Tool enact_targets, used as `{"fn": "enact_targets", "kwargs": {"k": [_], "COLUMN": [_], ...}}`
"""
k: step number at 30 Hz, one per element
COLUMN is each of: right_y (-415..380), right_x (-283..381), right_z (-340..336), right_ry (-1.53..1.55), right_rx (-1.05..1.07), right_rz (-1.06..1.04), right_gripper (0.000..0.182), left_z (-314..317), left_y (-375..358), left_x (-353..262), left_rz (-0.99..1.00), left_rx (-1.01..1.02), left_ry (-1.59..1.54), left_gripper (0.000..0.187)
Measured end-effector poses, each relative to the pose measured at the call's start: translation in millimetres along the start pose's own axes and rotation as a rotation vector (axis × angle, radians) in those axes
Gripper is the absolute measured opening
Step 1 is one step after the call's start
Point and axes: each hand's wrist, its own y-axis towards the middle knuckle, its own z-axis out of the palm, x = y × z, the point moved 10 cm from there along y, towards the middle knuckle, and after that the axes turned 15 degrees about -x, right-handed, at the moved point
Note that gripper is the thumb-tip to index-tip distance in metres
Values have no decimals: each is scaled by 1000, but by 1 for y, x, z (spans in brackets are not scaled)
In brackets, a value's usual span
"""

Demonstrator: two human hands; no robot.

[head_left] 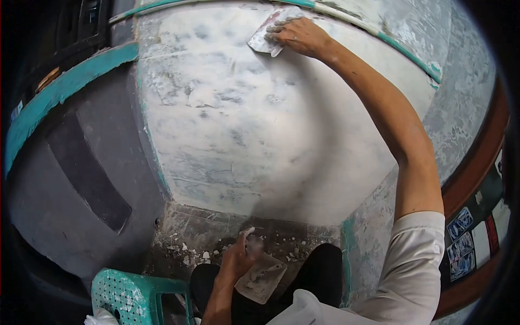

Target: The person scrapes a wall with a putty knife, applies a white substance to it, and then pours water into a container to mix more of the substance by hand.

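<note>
High on the white-coated wall panel (216,108), my right hand (300,37) is closed around a flat, white-smeared putty scraper (264,37). The scraper's edge lies against the panel near its top. Low down between the knees, my left hand (238,259) is closed at the corner of a translucent, square-cornered plastic plate (262,280) with greyish smears. Some of its fingers are blurred or hidden. Grey patches show through the panel's white coat, mostly on the left and middle. My right arm's shadow falls across the panel's right half.
A speckled green plastic stool (127,295) stands at lower left. White flakes (187,252) litter the floor along the wall's foot. A translucent white plastic container (307,309) is at bottom centre. A green-and-white strip (374,32) borders the panel's top; a teal ledge (81,73) juts out left.
</note>
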Motion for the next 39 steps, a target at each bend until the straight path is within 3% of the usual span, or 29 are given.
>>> {"fn": "enact_targets", "kwargs": {"k": [2,4,5,7,8,10,15,17,19,20,21,23,27,31,32,36,38,39], "right_y": [-27,-54,-64,-100,-127,-171,-224,-253,-267,-296,-305,-333,-316,-202,-175,-63,-14,-1], "right_x": [-16,-31,-29,-39,-37,-16,64,38,2,-20,-37,-63,-88,-71,-60,7,59,83], "right_z": [-23,-38,-54,-69,-75,-90,-137,-169,-212,-215,-224,-229,-174,-106,-91,-42,-18,9], "right_ry": [16,-12,-19,-40,21,34,121,201,-159,-236,-406,-552,-510,-352,-273,-71,-77,44], "right_rx": [-7,198,202,403,250,194,344,319,-42,43,119,100,59,58,-34,-58,-135,-8], "right_rz": [46,178,189,320,305,321,612,1171,1207,1394,1453,1654,1644,1348,1310,1234,990,999], "right_gripper": [16,18,18,36,36,36,33,34,35,31,28,27,31,25,26,24,21,24], "left_z": [7,16,21,25,26,33,48,49,51,54,54,51,44,25,23,11,-2,-1], "left_y": [-1,-4,-5,-9,-11,-11,-18,-16,-19,-16,-13,-13,-13,-11,-11,-13,-10,-13], "left_x": [-3,-5,-4,-7,-13,-20,-14,-7,-9,-6,-2,-3,-3,-26,-27,-26,-28,-23], "left_rz": [28,58,60,70,92,128,193,230,246,194,143,141,177,280,257,167,76,12], "left_rx": [2,9,25,46,58,67,116,87,87,125,161,169,148,39,62,97,140,207], "left_ry": [17,39,37,39,59,77,185,143,90,131,177,170,16,-53,-75,-90,-78,-68], "left_gripper": [57,57,57,57,57,58,56,56,57,58,59,59,58,58,59,62,62,62]}}
